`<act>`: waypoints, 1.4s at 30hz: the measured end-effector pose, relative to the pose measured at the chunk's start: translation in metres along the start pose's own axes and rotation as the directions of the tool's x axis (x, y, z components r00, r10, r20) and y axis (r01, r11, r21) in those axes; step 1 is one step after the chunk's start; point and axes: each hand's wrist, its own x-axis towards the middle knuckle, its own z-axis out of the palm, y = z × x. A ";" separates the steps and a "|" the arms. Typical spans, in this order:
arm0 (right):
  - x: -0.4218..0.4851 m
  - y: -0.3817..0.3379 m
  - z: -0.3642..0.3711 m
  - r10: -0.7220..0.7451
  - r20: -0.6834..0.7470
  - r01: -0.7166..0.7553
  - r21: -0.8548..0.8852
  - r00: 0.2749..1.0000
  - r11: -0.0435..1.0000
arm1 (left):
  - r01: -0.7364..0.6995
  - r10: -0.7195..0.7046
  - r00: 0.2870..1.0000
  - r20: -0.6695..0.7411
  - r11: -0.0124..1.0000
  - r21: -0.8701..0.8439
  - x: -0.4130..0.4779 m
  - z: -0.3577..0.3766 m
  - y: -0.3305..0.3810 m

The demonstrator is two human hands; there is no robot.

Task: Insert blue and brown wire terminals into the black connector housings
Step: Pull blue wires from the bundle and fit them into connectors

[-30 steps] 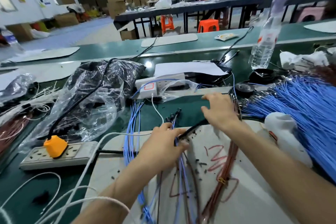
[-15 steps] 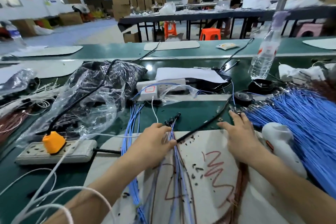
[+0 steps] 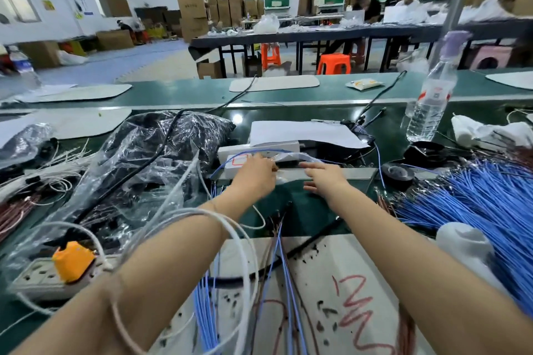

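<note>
I'm looking over a green desk crowded with work. Nearest me lies a white mat scrawled with red marks and dotted with black bits, and loose blue wires run across it. A thick sheaf of blue wires fans over the right side, and brown wires lie at the left edge. Crumpled clear plastic covers the left, with a power strip and its orange plug in front. A water bottle stands far right. Beyond the desk are stacked cardboard boxes, orange stools and two seated people at a long table.

My left hand reaches a white box and a clear bag. Its fingers are hidden, so I cannot tell whether they pinch anything. My right hand is just beside the bag, fingers straight and spread, holding nothing. The dark wire ends between my forearms are too small to read as housings.
</note>
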 end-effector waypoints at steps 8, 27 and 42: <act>0.014 0.007 0.017 -0.177 -0.370 0.113 -0.188 0.912 0.976 | 0.036 -0.026 0.997 -0.068 0.989 0.144 0.025 0.001 -0.008; -0.027 0.009 0.016 -0.525 -0.277 0.454 -0.282 0.805 0.845 | -0.203 0.206 0.884 -0.419 0.978 0.053 0.000 -0.017 -0.016; -0.047 0.026 0.000 -0.405 -0.104 0.319 -0.453 0.909 0.833 | -0.255 0.244 0.957 -0.159 0.965 -0.054 -0.033 -0.027 -0.030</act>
